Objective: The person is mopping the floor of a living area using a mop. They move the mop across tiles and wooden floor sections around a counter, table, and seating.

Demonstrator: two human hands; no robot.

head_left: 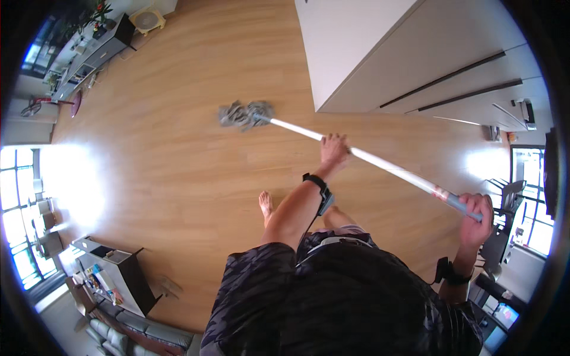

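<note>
Floor: a wide wooden floor [178, 148] was seen, lit bright by the windows on the left.
Cupboard: a big white cupboard [380, 53] was stood on the floor, just beyond the mop head.
Mop: a long white mop [380, 167] was held slanted, its grey rag head [245, 114] laid flat on the floor, out in front of the bare foot [266, 204].
Left hand: the left hand [333, 149] was wrapped around the middle of the pole, fingers curled tight on it.
Right hand: the right hand [477, 216] was closed around the grey top end of the pole.
</note>
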